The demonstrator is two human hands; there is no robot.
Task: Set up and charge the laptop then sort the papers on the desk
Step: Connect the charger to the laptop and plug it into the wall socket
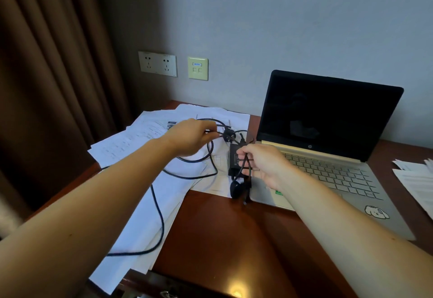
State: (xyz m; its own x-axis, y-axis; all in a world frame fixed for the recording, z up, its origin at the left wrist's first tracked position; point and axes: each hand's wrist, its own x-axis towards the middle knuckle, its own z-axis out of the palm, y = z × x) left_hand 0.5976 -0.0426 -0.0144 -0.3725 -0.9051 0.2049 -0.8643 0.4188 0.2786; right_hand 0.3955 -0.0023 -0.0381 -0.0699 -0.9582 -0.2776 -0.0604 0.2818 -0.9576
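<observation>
**Step in hand (judged):** freeing the charger lead so it can be plugged in. Paper sorting has not begun.

**Hands.** The left hand has its fingers curled round the cable just short of the plug, which sits just beyond its fingertips. The picture is slightly blurred there, so the exact grip is unclear. The right hand pinches several strands of the same cable in a bunch. The power brick is directly behind its fingers.

**Task items.** The laptop stands open and dark on the worktop, just outside the right hand. No lead is seen entering it. Loose papers lie under and beyond the left hand, and the cable loops across them. A second pile lies well out past the laptop. The wall socket is above and beyond the left hand, with both outlets free.

**Recommendations.**
- Draw the plug end away from the bunch gently. Let the right hand give out one loop at a time rather than pulling against a knot.
- Keep the brick on the worktop so its weight does not pull on either end.
- Lift the slack off the papers before carrying the plug to the socket. A dragged loop is likely to sweep sheets off the near edge.
- Find the small connector end in the bunch near the right hand. It cannot be told apart here.
</observation>
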